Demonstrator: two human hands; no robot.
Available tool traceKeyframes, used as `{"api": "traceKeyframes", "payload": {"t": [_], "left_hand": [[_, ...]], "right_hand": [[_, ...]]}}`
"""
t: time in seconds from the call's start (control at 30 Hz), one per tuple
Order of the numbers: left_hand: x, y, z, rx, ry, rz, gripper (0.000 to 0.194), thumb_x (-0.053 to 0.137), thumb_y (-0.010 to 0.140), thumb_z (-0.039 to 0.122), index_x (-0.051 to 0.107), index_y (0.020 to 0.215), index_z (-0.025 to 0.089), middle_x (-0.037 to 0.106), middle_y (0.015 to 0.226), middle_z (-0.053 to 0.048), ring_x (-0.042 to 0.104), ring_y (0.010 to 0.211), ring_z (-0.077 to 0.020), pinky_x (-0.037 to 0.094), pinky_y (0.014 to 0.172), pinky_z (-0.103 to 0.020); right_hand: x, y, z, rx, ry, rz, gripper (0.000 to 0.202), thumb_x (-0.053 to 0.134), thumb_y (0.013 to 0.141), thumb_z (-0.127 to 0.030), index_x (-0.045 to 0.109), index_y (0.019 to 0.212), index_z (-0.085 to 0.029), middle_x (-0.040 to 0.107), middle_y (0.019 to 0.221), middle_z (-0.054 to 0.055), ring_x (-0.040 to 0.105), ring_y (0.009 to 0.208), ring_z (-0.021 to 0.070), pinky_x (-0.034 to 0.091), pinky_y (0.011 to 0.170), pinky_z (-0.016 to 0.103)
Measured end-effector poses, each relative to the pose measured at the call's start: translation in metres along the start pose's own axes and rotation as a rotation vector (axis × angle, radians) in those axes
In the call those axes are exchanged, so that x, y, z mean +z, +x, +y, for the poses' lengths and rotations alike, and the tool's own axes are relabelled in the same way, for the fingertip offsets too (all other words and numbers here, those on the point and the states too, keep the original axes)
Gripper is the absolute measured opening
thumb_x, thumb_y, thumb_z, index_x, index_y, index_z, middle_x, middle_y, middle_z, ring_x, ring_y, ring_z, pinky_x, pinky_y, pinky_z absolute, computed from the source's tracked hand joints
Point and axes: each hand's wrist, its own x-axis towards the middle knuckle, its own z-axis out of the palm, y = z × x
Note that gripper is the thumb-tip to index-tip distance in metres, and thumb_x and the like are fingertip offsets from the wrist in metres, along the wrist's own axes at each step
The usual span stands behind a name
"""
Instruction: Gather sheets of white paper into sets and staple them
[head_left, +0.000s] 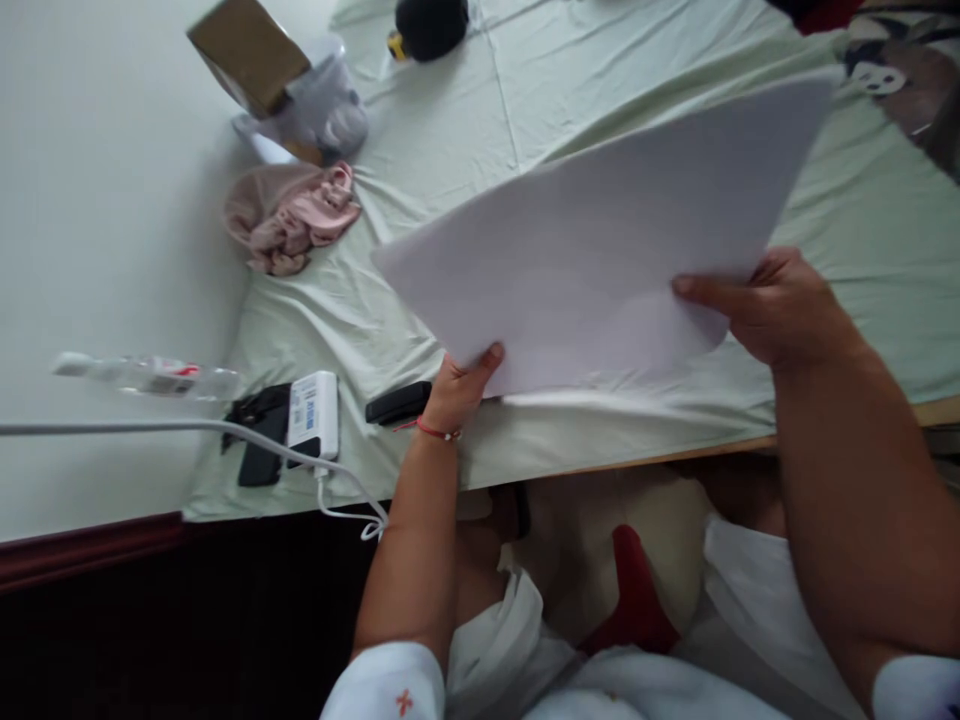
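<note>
A large white sheet of paper [592,240] is held up over the cloth-covered table, tilted with its right end higher in the picture. My left hand [463,390] grips its lower left edge, thumb on top and the other fingers hidden underneath; a red string bracelet circles that wrist. On the right edge, my right hand [780,305] pinches the sheet with the thumb laid across its face. Just left of my left hand lies a black elongated case [397,402]. Whether the paper is one sheet or a thin stack, I cannot tell.
Pale green cloth [442,150] covers the table. Along its left side are a white box-shaped device [313,412] with a cable, a black phone-like object [264,448], a clear bottle [172,377], pink fabric [300,215] and a cardboard box [251,55]. A black rounded object [433,25] stands at the back.
</note>
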Motion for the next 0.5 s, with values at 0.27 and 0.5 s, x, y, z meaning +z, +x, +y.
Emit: {"api": "traceKeyframes", "payload": {"t": [0.27,0.5], "left_hand": [[-0.0015,-0.0037,0.0083,-0.135,-0.274,0.109,0.052,0.095,0.068,0.054,0.078,0.107,0.024,0.081,0.119,-0.008,0.071,0.126,-0.0281,0.056,0.114,-0.042],[-0.0015,-0.0064,0.0100,-0.104,-0.201,0.123,0.055,0.094,0.070,0.053,0.076,0.112,0.022,0.081,0.121,-0.009,0.070,0.127,-0.0279,0.053,0.119,-0.045]], "right_hand": [[-0.0011,-0.0013,-0.0056,0.279,0.079,-0.117,0.050,0.104,0.054,-0.047,0.080,0.085,-0.016,0.079,0.097,0.008,0.072,0.075,0.0171,0.061,0.051,0.023],[0.0028,-0.0002,-0.0049,0.295,-0.012,-0.095,0.046,0.101,0.059,-0.053,0.080,0.080,-0.017,0.079,0.090,0.007,0.071,0.076,0.0152,0.067,0.071,0.026]]}}
